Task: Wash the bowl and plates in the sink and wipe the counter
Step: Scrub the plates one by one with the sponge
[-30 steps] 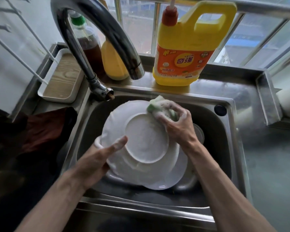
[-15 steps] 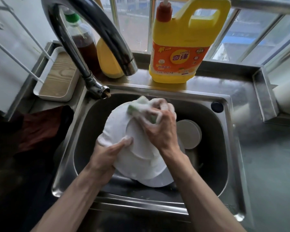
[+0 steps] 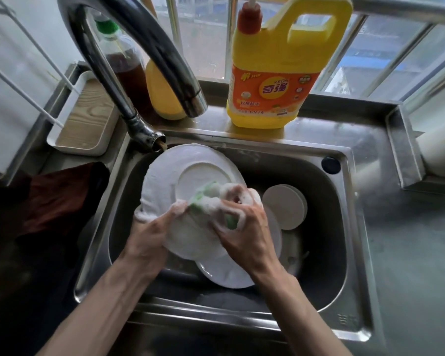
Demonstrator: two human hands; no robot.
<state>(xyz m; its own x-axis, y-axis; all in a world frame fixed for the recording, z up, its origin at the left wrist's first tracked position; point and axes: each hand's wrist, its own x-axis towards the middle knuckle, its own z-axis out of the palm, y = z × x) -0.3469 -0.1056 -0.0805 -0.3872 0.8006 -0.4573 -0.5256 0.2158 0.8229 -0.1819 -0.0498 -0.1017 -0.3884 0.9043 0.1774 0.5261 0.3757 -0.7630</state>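
One sudsy white plate (image 3: 198,176), underside up

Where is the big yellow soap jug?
In the head view, the jug stands on the ledge behind the sink, right of the tap.

The plate (image 3: 190,170) is white, like the 2nd plate (image 3: 224,276) beneath it; the bowl (image 3: 284,206) is off-white. The sponge (image 3: 203,195) shows green through white foam. The jug (image 3: 280,47) is yellow, with an orange label and a red cap. The bottle (image 3: 123,65) has a green cap and brown liquid. The tray (image 3: 88,119) is white, with pale wood grain inside. The cloth (image 3: 57,196) is dark reddish brown. The sink (image 3: 344,227) is steel grey.
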